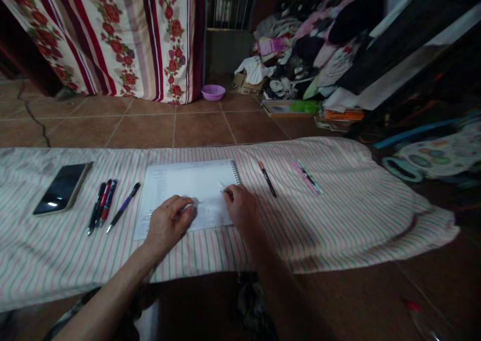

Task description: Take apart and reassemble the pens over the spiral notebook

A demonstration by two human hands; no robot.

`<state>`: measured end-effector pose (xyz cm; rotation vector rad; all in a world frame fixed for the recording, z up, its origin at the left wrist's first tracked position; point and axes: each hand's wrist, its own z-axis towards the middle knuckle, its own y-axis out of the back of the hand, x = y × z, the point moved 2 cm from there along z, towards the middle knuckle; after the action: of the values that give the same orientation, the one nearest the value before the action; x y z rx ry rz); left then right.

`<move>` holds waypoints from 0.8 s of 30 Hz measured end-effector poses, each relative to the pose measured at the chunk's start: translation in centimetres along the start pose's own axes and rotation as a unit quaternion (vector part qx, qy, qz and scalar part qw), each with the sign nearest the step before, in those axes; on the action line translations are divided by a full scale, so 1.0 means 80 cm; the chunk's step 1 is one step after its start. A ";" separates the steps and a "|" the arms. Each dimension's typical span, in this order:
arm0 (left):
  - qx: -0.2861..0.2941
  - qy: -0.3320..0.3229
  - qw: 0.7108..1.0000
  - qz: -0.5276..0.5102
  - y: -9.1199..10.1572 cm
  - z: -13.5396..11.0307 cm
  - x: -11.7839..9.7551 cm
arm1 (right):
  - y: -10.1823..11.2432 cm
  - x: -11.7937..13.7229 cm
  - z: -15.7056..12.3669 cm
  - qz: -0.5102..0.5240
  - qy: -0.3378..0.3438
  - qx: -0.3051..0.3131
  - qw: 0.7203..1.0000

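A spiral notebook (188, 181) lies open on a striped cloth (338, 216) spread over the floor. My left hand (169, 226) rests on the lower part of the page with its fingers curled, pinching something thin that I cannot name. My right hand (240, 208) is closed around a white pen (221, 186) whose tip touches the page near the notebook's right side. A black pen with an orange end (267, 179) lies just right of the notebook.
A phone (63, 188) lies at the cloth's left, with three pens (101, 206) and a purple pen (123, 207) beside it. Two more pens (308, 177) lie further right. A pink bowl (213, 92), flowered curtain (124, 35) and a pile of clothes (311, 40) stand beyond.
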<state>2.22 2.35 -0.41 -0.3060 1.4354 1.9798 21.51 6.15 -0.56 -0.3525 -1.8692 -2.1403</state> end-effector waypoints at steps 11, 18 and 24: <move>0.004 0.012 1.000 -0.001 0.000 0.001 -0.002 | 0.005 0.000 0.000 0.065 -0.001 -0.008 0.998; 0.007 0.012 1.000 0.001 -0.001 0.002 -0.003 | 0.004 0.000 0.003 0.255 -0.013 -0.035 0.966; 0.003 0.021 1.000 -0.007 -0.001 0.002 -0.002 | 0.001 0.009 0.003 0.433 -0.020 -0.017 0.901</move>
<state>2.43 2.42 -0.35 -0.3557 1.4600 1.9686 20.91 6.33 -0.18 -1.0146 -1.2972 -1.5344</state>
